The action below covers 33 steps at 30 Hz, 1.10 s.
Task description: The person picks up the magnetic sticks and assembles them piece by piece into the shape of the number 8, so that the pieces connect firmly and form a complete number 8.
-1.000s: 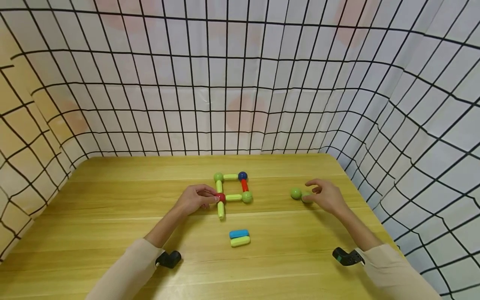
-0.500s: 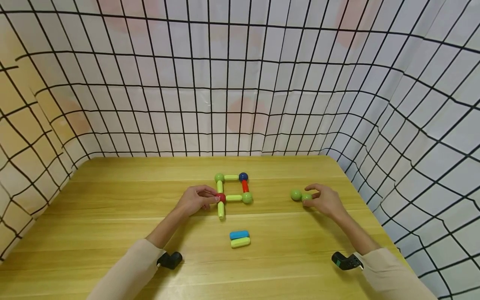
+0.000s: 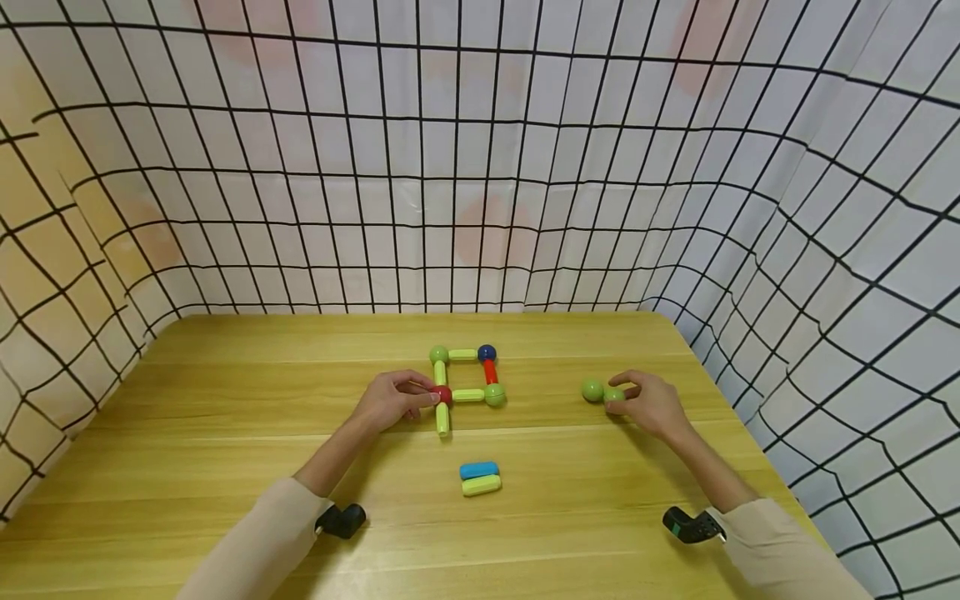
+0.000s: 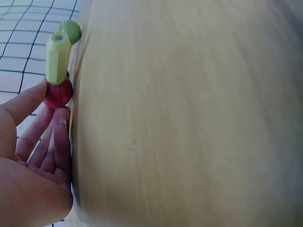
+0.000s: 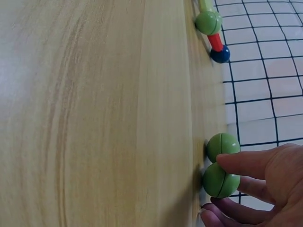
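Note:
In the head view, my left hand (image 3: pixel 393 402) pinches the red ball (image 3: pixel 445 395) at the near left corner of a square of magnetic rods and balls lying on the table. From that ball a loose-ended yellow-green rod (image 3: pixel 442 420) points toward me; the left wrist view shows this rod (image 4: pixel 58 61) end-on. To the right, thumb and fingers of my right hand (image 3: pixel 649 403) hold a green ball (image 5: pixel 220 181). A second green ball (image 5: pixel 222 146) touches it on the left side. The fingers partly hide the held ball in the head view.
A blue rod (image 3: pixel 478 470) and a yellow-green rod (image 3: pixel 481 485) lie side by side nearer me on the wooden table (image 3: pixel 570 533). The square's other corners carry a green ball (image 3: pixel 438 355), a dark blue ball (image 3: pixel 487 354) and another green ball (image 3: pixel 495 395). Black netting (image 3: pixel 420 175) encloses the table.
My right hand's fingers have shifted slightly, so more of the held green ball shows. The left hand keeps its place on the red ball, and the rods lie as before.

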Tool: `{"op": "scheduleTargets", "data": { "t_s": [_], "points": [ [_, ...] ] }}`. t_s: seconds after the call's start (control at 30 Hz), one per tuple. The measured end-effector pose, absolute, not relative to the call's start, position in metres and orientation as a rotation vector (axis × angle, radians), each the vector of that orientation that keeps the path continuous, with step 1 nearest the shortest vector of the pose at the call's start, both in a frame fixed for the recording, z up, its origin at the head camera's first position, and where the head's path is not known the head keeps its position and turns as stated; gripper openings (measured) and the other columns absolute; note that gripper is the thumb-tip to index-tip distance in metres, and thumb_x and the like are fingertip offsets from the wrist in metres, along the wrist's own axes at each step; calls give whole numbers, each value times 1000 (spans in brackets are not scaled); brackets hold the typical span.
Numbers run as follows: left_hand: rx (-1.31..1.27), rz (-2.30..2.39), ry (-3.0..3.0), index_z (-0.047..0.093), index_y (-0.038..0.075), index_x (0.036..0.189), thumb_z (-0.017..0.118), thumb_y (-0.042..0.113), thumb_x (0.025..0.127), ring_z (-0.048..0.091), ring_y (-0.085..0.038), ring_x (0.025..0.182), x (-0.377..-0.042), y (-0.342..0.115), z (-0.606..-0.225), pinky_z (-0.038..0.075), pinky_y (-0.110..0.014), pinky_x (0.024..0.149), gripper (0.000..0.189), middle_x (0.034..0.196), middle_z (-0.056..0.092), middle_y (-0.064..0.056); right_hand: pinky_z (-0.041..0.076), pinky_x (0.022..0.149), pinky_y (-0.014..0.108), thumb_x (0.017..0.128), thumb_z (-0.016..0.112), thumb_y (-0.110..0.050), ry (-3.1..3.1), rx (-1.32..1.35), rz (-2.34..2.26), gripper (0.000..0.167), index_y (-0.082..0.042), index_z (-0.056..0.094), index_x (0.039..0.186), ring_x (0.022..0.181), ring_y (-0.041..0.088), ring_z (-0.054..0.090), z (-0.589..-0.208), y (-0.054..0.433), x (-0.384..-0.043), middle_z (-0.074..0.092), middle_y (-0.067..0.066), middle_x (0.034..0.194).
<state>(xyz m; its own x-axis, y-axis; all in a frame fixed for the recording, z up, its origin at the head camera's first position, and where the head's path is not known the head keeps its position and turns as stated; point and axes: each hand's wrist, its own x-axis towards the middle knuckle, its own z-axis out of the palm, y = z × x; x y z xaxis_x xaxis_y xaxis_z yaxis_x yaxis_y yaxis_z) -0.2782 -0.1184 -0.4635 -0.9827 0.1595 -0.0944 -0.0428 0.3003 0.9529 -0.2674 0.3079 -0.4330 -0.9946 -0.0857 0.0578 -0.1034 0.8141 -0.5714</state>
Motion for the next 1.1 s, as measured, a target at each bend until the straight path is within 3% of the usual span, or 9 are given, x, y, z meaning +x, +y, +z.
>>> {"op": "scheduleTargets", "data": {
  "t_s": [0.23, 0.63, 1.1],
  "points": [
    [96, 1759, 2385, 74, 5, 109, 82, 22, 87, 63, -19, 65, -278, -119, -464, 52, -28, 64, 29, 98, 77, -10, 56, 75, 47, 88, 78, -21, -2948, 164, 917, 37, -2, 71, 119, 101, 42, 68, -431, 308, -265, 73, 26, 108],
    [112, 1742, 2403, 73, 5, 110, 81, 23, 87, 64, -18, 65, -278, -119, -464, 52, -28, 64, 30, 97, 77, -9, 55, 84, 53, 92, 75, -24, -2857, 165, 953, 39, -4, 69, 125, 111, 43, 65, -402, 300, -267, 69, 27, 118],
    [112, 1734, 2407, 74, 6, 109, 81, 23, 88, 63, -19, 64, -278, -119, -463, 52, -29, 64, 28, 96, 77, -9, 56, 87, 50, 90, 78, -24, -2815, 304, 1165, 38, -6, 70, 123, 112, 39, 66, -390, 248, -265, 70, 22, 120]
  ]
}}
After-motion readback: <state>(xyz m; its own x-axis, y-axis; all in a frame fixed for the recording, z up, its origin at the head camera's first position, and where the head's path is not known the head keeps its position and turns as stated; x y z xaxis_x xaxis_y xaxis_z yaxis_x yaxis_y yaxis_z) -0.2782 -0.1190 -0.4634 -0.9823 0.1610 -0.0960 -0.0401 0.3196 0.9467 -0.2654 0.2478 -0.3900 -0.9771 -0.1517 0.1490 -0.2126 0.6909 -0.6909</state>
